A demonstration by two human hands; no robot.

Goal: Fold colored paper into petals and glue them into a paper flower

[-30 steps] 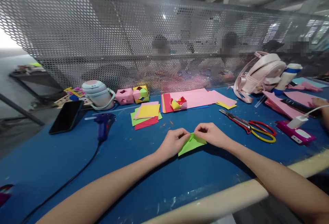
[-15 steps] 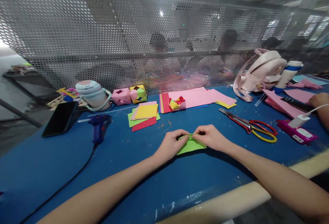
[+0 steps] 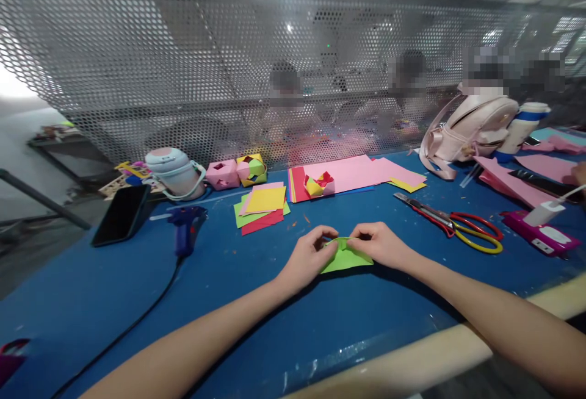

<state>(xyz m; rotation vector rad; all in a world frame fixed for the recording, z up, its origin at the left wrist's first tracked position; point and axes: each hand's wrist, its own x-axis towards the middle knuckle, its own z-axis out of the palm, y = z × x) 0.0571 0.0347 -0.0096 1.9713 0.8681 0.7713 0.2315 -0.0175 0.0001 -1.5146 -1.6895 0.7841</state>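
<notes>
A green sheet of paper with its far edge bent up is pinched between both hands over the blue table. My left hand grips its left upper corner between thumb and fingers. On the right upper side, my right hand holds it the same way, fingertips close to the left ones. Beyond the hands lies a small pile of coloured paper squares, yellow on top. Behind them, a folded red, yellow and pink paper piece rests on pink sheets.
At the left are a blue glue gun with its cord, a phone and a cup. Scissors, a purple power strip and a pink backpack are at the right. A perforated metal screen stands behind.
The view has shifted slightly, so everything sits a little further right. Both hands still pinch the green paper; its upper edge now bows up a little more between the thumbs.
</notes>
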